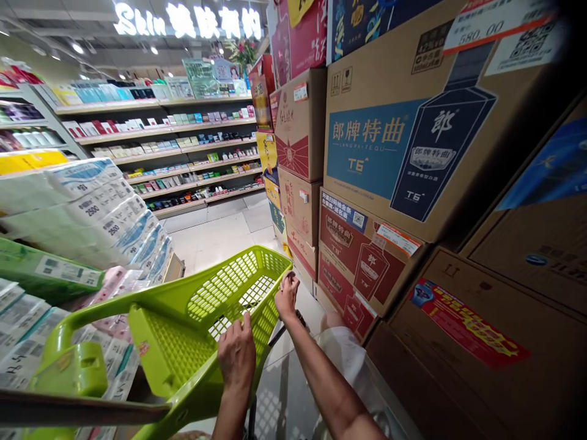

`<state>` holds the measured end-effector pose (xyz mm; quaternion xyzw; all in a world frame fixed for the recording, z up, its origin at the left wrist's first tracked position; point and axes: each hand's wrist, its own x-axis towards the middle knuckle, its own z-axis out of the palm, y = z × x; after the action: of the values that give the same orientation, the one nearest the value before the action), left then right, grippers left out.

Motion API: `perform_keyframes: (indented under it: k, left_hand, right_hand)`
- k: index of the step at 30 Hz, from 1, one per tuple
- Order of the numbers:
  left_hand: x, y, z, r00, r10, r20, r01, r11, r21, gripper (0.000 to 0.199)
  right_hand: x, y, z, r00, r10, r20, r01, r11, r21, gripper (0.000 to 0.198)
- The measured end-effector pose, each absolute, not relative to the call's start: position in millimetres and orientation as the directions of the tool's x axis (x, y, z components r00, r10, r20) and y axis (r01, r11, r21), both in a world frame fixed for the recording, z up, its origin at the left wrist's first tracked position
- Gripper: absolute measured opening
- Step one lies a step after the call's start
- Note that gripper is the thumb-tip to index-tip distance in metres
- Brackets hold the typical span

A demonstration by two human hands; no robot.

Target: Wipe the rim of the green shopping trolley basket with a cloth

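A lime-green plastic shopping cart (pixel 202 263) with slotted walls stands at an angle before me, and no goods show in the visible part of its basket. My left hand (pixel 237 351) is closed over the rim on the near side, thumb toward the basket. Farther along the same rim, close to the front corner, my right hand (pixel 287 296) is closed too, its fingers curled at the edge. The undersides of both hands are hidden. A green folding flap (pixel 174 348) leans inside the cart, and the handle end lies at lower left.
Stacked liquor cartons (pixel 371 140) rise close on my right. Packs of tissue paper (pixel 105 208) are piled along the left. Beyond the cart, pale floor tiles (pixel 215 235) lead to shelves (pixel 183 153) of small boxed goods under a lit sign.
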<state>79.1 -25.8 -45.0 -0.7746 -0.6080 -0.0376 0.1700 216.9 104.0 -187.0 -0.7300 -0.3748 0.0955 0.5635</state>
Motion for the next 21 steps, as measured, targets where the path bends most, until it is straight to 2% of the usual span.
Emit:
perform_keyframes:
  k: [3, 8, 13, 16, 21]
  left_hand:
    - [79.0, -24.4, -48.7, 0.256, 0.925, 0.281, 0.954, -0.194, -0.229, 0.048]
    - [77.9, -22.9, -50.2, 0.269, 0.916, 0.297, 0.952, -0.205, -0.228, 0.048]
    - [79.1, -28.7, -44.5, 0.270, 0.919, 0.287, 0.953, -0.213, -0.213, 0.049]
    - [81.1, -30.3, -43.6, 0.260, 0.920, 0.293, 0.959, -0.209, -0.193, 0.049]
    - [84.3, -30.3, -37.5, 0.233, 0.934, 0.272, 0.969, -0.200, -0.145, 0.047]
  right_hand:
    - [201.4, 88.0, -177.6, 0.676, 0.698, 0.235, 0.414, -0.096, -0.905, 0.063]
    - [191.0, 61.4, -183.0, 0.558, 0.760, 0.335, 0.504, 0.011, -0.864, 0.065]
    - [226.9, 68.4, -172.7, 0.632, 0.718, 0.292, 0.512, -0.104, -0.853, 0.062]
    - [228.1, 68.0, -158.5, 0.531, 0.769, 0.356, 0.613, -0.058, -0.788, 0.062]
    - [217.5, 52.1, -150.0, 0.291, 0.816, 0.499, 0.797, 0.081, -0.598, 0.071]
